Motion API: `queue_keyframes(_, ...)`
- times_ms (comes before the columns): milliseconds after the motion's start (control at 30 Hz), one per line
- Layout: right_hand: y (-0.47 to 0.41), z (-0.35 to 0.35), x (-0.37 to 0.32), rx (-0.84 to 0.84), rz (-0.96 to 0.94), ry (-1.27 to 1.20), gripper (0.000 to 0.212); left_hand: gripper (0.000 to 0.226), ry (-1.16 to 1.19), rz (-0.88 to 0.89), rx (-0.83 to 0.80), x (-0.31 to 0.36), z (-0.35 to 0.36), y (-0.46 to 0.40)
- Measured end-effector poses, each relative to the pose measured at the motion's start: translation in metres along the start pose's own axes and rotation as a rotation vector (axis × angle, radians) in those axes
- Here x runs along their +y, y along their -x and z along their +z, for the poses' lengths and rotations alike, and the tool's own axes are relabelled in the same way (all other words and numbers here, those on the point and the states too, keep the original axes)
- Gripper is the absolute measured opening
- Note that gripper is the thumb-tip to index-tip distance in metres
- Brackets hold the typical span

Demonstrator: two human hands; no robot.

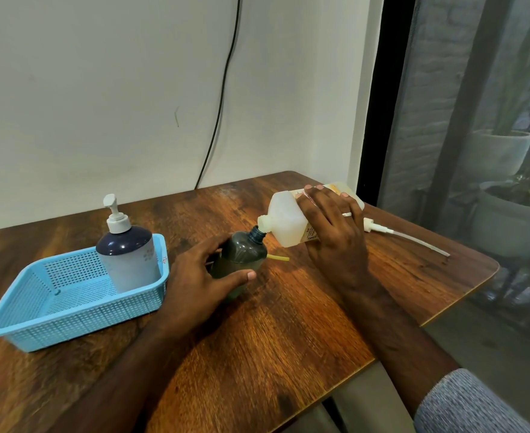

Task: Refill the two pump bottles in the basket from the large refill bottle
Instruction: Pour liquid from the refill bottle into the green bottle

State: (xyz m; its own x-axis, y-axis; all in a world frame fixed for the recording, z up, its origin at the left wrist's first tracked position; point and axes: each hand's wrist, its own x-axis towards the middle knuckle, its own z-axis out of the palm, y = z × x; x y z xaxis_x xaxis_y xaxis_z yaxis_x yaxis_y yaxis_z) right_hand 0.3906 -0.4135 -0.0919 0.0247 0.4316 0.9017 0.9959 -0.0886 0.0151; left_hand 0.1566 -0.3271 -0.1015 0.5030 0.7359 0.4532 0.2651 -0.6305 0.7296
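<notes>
Wooden table [288,307]; left hand [195,282] grips dark green plastic bottle [238,260] steady; right hand [332,226] clamps tipped translucent white refill bottle [284,221], spout at neck to pour.

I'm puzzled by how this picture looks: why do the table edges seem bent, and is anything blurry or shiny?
Head view: the wide-angle lens bows the wooden table at its edges; soft glare sits on the dark pump bottle in the blue basket; the left hand and the small dark bottle look slightly soft; the window at right is dim and hazy.
</notes>
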Motion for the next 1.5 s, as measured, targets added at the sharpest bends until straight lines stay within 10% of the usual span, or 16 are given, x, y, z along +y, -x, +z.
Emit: queue_keyframes(1500,0.0009,0.0018,-0.0009,0.025,-0.007,0.017,0.071,0.09,-0.001,-0.002,0.004,-0.001,-0.0003,0.0005)
